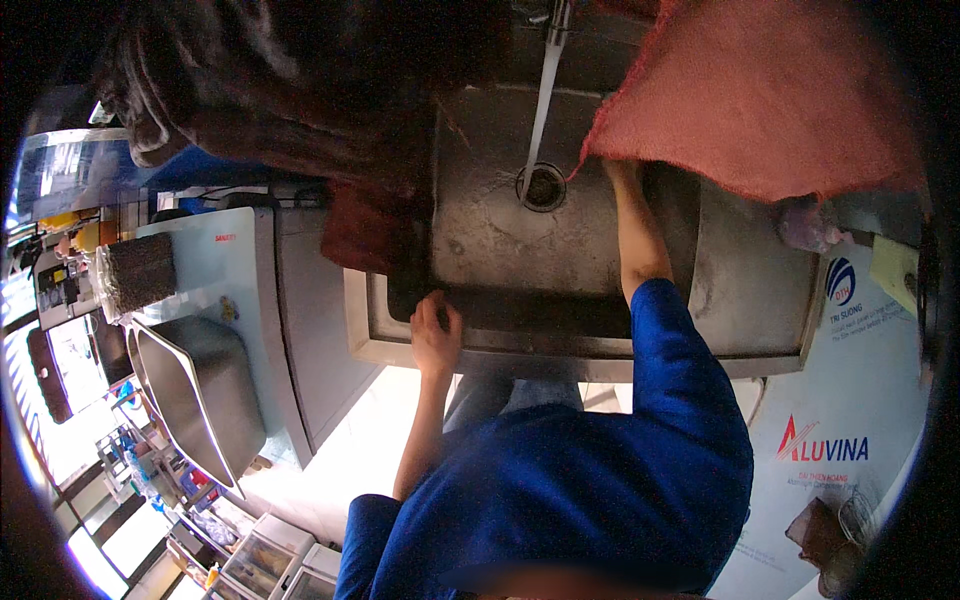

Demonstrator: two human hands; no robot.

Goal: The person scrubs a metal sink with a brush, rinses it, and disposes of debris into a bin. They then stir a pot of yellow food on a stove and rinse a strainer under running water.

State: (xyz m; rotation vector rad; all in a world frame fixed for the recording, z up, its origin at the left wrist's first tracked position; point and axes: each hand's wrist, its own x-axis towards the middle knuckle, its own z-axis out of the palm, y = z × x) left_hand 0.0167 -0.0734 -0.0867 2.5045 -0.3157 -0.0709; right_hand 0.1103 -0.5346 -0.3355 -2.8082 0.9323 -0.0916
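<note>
My left hand [436,334] is at the front left rim of a stainless steel sink [517,247], its fingers curled; whether anything is between them I cannot tell. My right arm reaches over the basin, and only part of my right hand [622,171] shows below the edge of a hanging red cloth [757,97], which hides the fingers. Water [546,97] runs from a metal faucet [560,26] onto the round drain [541,187]. A thin red thread hangs from the cloth's corner near the drain.
Dark cloth [300,97] hangs at the upper left, with a dark red cloth [364,229] below it. On a pale surface at the left stands a metal container [214,390]. A purplish object [806,227] lies by the sink's right side.
</note>
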